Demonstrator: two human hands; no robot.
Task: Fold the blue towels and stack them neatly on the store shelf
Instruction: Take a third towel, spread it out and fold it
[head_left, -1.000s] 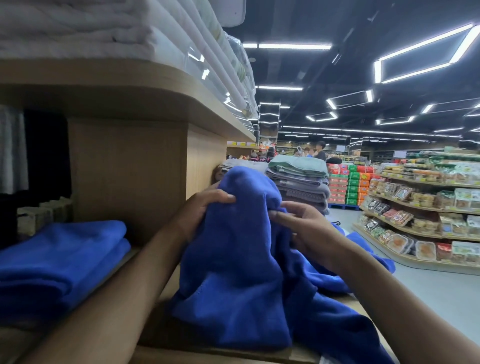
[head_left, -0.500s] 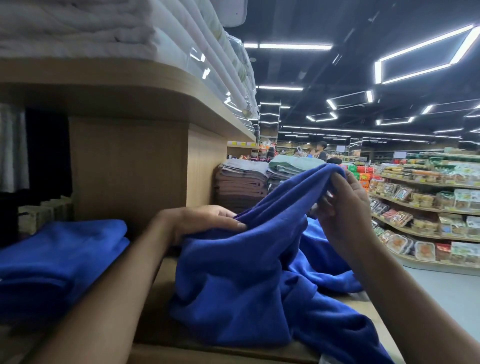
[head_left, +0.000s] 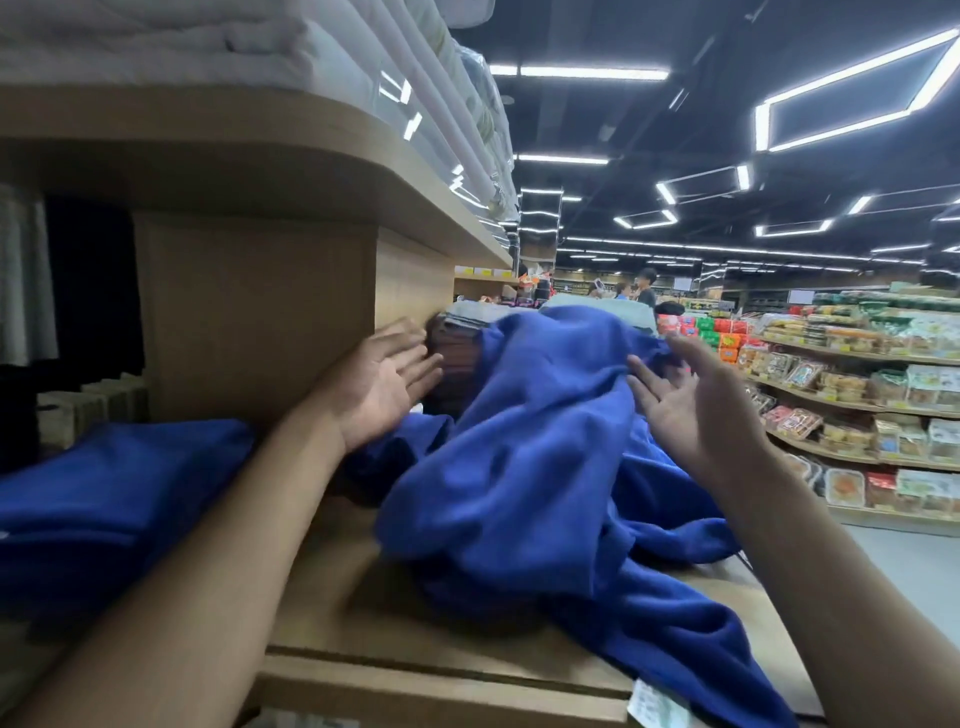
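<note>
A loose, crumpled blue towel (head_left: 524, 457) lies heaped on the wooden shelf (head_left: 467, 670), part of it trailing over the front right edge. My left hand (head_left: 382, 382) hovers to its left with fingers spread and holds nothing. To the right of the heap is my right hand (head_left: 691, 400), also spread, its fingertips close to the towel's top fold; whether they touch is unclear. A folded stack of blue towels (head_left: 109, 499) rests on the shelf at the left.
A wooden upright panel (head_left: 260, 317) stands behind my left hand, under an upper shelf (head_left: 249, 150) loaded with white towels. Grey and brown folded towels (head_left: 457, 338) sit behind the blue heap. An aisle and food shelves (head_left: 857, 395) lie to the right.
Both hands have let go of the blue towel and opened with fingers spread. The towel has dropped into a heap on the shelf.
</note>
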